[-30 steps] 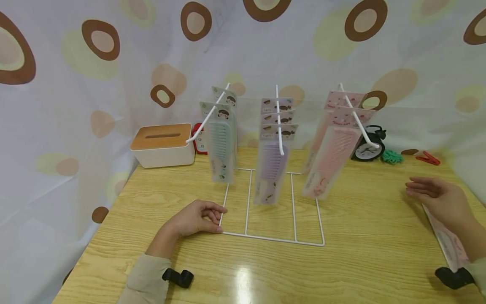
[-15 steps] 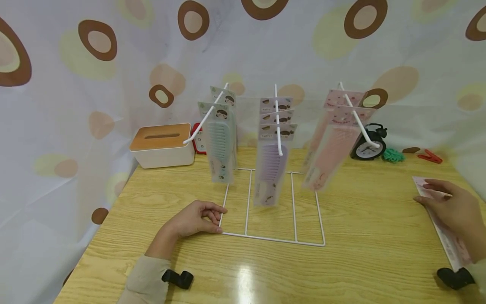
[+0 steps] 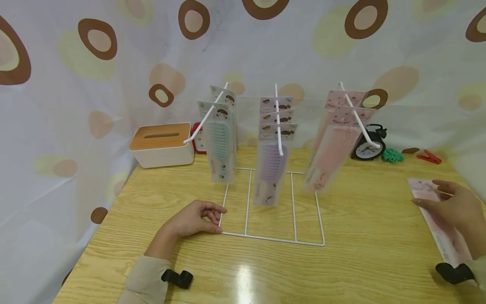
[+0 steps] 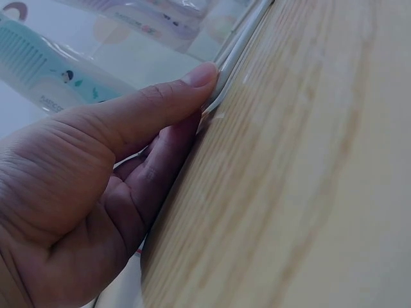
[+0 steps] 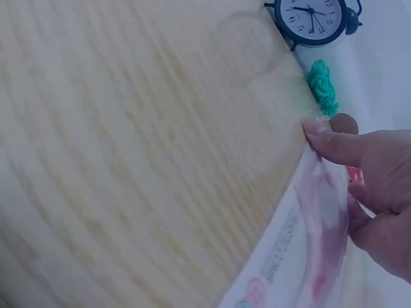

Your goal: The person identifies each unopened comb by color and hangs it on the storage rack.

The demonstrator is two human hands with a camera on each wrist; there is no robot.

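In the head view my left hand (image 3: 193,218) holds the near left corner of a white wire rack's base (image 3: 271,239), thumb and fingers on the wire. Above the base, packaged combs hang on three prongs: green combs (image 3: 218,141) at left, purple combs (image 3: 271,162) in the middle, pink combs (image 3: 334,147) at right. At the table's right side my right hand (image 3: 455,207) grips another packaged pink comb (image 3: 436,230) across its width. The right wrist view shows the thumb on one edge of that package (image 5: 276,256) and fingers at the other.
Along the back stand a white tissue box with a wooden lid (image 3: 161,145), a red-framed clock (image 3: 199,139) partly hidden by combs, and a black alarm clock (image 3: 368,147). Green cord (image 3: 392,156) and a red clip (image 3: 429,156) lie right of it. A patterned curtain backs the table.
My right hand came down onto the packaged pink comb and took hold of it. The package has shifted slightly left. My left hand stays on the rack.
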